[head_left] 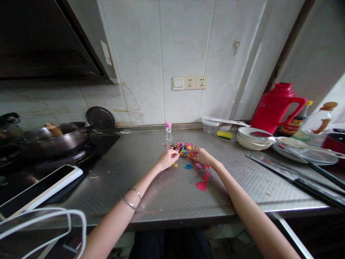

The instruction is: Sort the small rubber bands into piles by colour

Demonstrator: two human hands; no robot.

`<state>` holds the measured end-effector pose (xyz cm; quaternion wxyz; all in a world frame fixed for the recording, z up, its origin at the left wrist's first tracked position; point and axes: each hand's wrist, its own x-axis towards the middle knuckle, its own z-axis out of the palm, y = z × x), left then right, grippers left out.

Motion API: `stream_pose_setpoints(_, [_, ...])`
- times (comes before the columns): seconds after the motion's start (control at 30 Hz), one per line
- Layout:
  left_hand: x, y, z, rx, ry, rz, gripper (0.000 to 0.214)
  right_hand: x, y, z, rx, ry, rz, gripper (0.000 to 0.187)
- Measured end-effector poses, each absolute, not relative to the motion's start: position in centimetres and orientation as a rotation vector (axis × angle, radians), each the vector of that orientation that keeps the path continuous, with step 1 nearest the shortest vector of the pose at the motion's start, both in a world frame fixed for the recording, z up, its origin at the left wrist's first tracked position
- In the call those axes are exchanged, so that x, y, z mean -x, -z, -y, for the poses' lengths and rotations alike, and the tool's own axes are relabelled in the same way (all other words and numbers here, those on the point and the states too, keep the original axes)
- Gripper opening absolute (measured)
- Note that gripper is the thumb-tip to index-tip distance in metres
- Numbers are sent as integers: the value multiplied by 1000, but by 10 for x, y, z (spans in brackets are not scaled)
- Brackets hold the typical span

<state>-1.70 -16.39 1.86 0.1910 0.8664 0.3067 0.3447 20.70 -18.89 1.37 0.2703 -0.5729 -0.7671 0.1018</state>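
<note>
Firstly, head view: we note a pile of small coloured bands [183, 148] heaped mid-way along the steel counter [167, 194], between the two hands, probably so both reach it alike.

Left hand [167, 158]: fingertips drawn together at the pile's left edge. Right hand [202, 156]: curled over its right edge. Whether either pinches a band, we cannot tell; the pieces are too small.

A few loose bands [192, 166] lie apart, just nearer the counter's front edge. A little bottle with a pink cap [168, 132] stands upright just behind the pile, near but clear of the fingers.

Two bracelets [132, 198] sit on the left wrist. A wok [54, 138] rests on the stove, well to the left; bowls [253, 138] and a red flask [275, 106] crowd the right.

Writing: pale marks on the flask, unreadable. The wall sockets [190, 82] carry none.
</note>
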Motion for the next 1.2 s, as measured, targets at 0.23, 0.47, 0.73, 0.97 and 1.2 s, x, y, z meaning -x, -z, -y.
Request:
stream_pose_setpoints(0.23, [32,-7,142,-2270,-989,-1107,28,-210,-13,186,1501,-357,2020,29])
stream_pose_setpoints(0.47, [43,-3,130,-2186,-987,-1256,29,-207,-20,188,1302,-819,1992,23])
stream_pose_setpoints(0.73, [43,0,128,-2129,-1005,-1229,24,-197,-26,198,1254,-970,2037,32])
stream_pose_setpoints(0.97, [46,3,124,-2171,-999,-1319,19,-210,-22,188,1373,-768,1906,26])
stream_pose_setpoints(1.2, [49,-2,132,-2334,-911,-1443,19,-221,-14,179,1444,-576,1858,26])
